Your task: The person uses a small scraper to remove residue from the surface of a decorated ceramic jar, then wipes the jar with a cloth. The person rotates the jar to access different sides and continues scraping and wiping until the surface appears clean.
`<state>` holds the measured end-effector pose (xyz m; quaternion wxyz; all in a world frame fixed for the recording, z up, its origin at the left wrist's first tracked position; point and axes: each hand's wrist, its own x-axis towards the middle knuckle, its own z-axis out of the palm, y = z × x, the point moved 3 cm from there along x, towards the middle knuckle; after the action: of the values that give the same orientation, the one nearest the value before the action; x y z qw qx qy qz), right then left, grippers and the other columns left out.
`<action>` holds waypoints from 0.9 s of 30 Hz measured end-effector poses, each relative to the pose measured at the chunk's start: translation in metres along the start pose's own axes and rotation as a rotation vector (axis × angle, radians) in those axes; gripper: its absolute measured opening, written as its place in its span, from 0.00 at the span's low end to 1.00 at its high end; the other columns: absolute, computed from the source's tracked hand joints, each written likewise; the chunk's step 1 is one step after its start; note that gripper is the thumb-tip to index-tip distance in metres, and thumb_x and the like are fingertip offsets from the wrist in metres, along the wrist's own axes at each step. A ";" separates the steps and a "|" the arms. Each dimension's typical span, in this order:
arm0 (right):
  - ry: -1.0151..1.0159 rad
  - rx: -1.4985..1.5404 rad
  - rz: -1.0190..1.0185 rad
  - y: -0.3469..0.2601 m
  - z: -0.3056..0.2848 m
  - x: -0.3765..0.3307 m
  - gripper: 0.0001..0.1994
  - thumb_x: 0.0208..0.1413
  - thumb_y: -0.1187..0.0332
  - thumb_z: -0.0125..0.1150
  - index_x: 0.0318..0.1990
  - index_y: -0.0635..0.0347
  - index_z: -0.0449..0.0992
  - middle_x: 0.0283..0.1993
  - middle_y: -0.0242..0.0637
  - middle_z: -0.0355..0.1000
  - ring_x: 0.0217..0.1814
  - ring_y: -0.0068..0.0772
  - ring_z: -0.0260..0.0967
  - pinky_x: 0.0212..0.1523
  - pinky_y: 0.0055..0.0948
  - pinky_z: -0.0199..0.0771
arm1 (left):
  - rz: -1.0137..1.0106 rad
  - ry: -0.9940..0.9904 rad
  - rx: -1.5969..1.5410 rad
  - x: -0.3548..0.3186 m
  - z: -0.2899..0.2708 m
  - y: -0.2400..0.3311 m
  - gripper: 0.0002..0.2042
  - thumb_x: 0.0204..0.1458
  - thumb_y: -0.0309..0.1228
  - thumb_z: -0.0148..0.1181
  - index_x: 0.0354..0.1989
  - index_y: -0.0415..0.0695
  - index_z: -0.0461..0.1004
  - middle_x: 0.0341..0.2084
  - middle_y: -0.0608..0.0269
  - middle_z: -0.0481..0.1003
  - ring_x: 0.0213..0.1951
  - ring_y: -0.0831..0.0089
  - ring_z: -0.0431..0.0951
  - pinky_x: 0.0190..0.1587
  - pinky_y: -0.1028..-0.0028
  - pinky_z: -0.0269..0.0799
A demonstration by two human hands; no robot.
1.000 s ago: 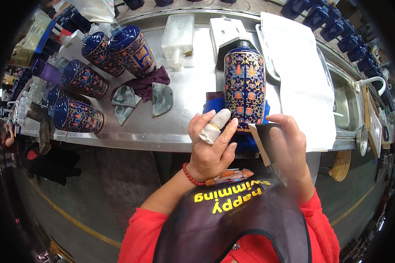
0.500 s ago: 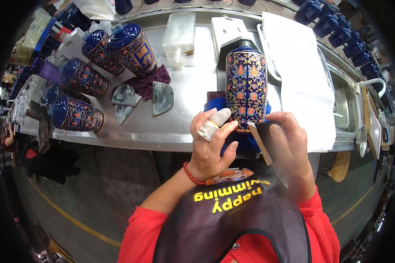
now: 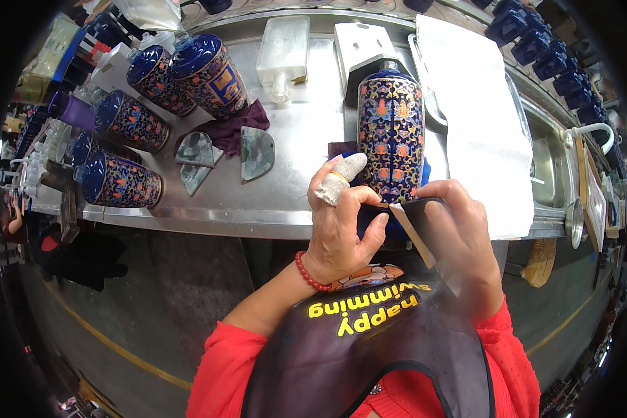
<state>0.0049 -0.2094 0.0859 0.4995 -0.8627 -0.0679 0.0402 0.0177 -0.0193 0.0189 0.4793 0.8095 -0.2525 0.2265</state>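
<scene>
From here I see a glossy central bottle (image 3: 391, 132), shiny metal tabletop (image 3: 292, 188), matt cloth (image 3: 227, 132) at the bottle's nine o'clock, smooth sheet (image 3: 477, 132) at three.

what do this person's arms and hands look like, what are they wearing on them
Red sleeves with a dotted texture, left and right, end on the forearms. The left hand has a red bead bracelet at the wrist and a pale grey-beige cover on one finger, with a thin yellow band. The right hand, partly blurred, shows nothing worn.
</scene>
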 end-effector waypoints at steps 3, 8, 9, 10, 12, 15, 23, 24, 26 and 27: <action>-0.005 -0.016 -0.040 -0.001 0.000 -0.001 0.08 0.64 0.76 0.54 0.48 0.67 0.75 0.29 0.44 0.74 0.26 0.36 0.74 0.30 0.31 0.71 | -0.003 0.003 -0.003 0.000 0.000 0.000 0.16 0.47 0.27 0.67 0.45 0.42 0.72 0.56 0.38 0.70 0.64 0.38 0.61 0.69 0.48 0.52; 0.027 -0.008 -0.076 -0.001 0.003 0.000 0.08 0.64 0.76 0.54 0.48 0.67 0.75 0.29 0.43 0.74 0.26 0.34 0.73 0.30 0.31 0.71 | -0.001 0.011 0.001 0.001 0.000 0.001 0.15 0.47 0.26 0.66 0.44 0.41 0.72 0.55 0.37 0.71 0.64 0.38 0.61 0.69 0.48 0.52; 0.031 -0.012 -0.060 0.000 0.003 0.000 0.08 0.64 0.76 0.54 0.48 0.67 0.75 0.29 0.43 0.74 0.26 0.34 0.73 0.30 0.31 0.71 | -0.001 0.014 -0.001 0.001 0.000 0.001 0.15 0.47 0.26 0.66 0.44 0.41 0.73 0.55 0.37 0.71 0.64 0.38 0.61 0.69 0.48 0.52; 0.036 -0.015 -0.078 -0.001 0.003 0.000 0.08 0.64 0.76 0.54 0.48 0.67 0.75 0.29 0.43 0.74 0.26 0.34 0.73 0.30 0.31 0.71 | -0.001 0.018 -0.003 0.001 0.000 0.001 0.15 0.47 0.26 0.66 0.44 0.41 0.73 0.55 0.37 0.71 0.64 0.38 0.61 0.69 0.48 0.52; 0.040 -0.044 -0.088 -0.003 0.003 0.000 0.08 0.64 0.76 0.54 0.48 0.67 0.75 0.29 0.42 0.74 0.25 0.34 0.73 0.30 0.31 0.71 | -0.005 0.014 0.003 0.001 0.000 0.001 0.14 0.47 0.26 0.66 0.43 0.41 0.73 0.55 0.37 0.71 0.64 0.37 0.61 0.69 0.48 0.52; 0.015 -0.034 -0.047 -0.002 0.003 0.000 0.08 0.64 0.76 0.54 0.48 0.67 0.75 0.30 0.43 0.74 0.26 0.34 0.73 0.31 0.30 0.70 | -0.012 0.010 0.007 0.001 0.000 0.001 0.14 0.48 0.26 0.66 0.43 0.41 0.73 0.55 0.37 0.71 0.64 0.37 0.62 0.69 0.48 0.52; 0.038 -0.047 -0.134 -0.001 0.008 0.003 0.08 0.64 0.76 0.54 0.48 0.68 0.75 0.36 0.46 0.75 0.32 0.39 0.76 0.35 0.32 0.73 | -0.036 0.016 -0.033 0.000 0.000 -0.001 0.12 0.48 0.26 0.65 0.41 0.41 0.74 0.56 0.36 0.70 0.64 0.38 0.62 0.69 0.47 0.52; 0.032 -0.044 -0.118 0.000 0.008 0.003 0.08 0.64 0.76 0.54 0.48 0.68 0.75 0.37 0.46 0.76 0.32 0.40 0.76 0.36 0.32 0.73 | -0.046 0.017 -0.043 0.000 0.000 -0.001 0.12 0.48 0.26 0.65 0.41 0.41 0.74 0.56 0.36 0.70 0.64 0.38 0.62 0.69 0.47 0.52; 0.038 -0.046 -0.147 -0.001 0.008 0.003 0.08 0.65 0.76 0.54 0.48 0.68 0.75 0.37 0.47 0.76 0.32 0.40 0.76 0.35 0.32 0.73 | -0.067 0.013 -0.066 -0.001 0.000 -0.002 0.12 0.48 0.26 0.65 0.41 0.41 0.74 0.57 0.35 0.70 0.64 0.38 0.61 0.69 0.47 0.52; 0.034 -0.045 -0.144 -0.001 0.008 0.003 0.08 0.65 0.76 0.54 0.48 0.68 0.75 0.37 0.47 0.76 0.32 0.40 0.76 0.35 0.32 0.73 | -0.080 0.009 -0.077 -0.001 0.000 -0.003 0.12 0.48 0.26 0.65 0.40 0.41 0.74 0.57 0.35 0.69 0.65 0.38 0.61 0.69 0.47 0.52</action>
<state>0.0069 -0.2016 0.0824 0.4826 -0.8672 -0.1223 -0.0120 0.0187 -0.0179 0.0168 0.5199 0.7987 -0.2267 0.2008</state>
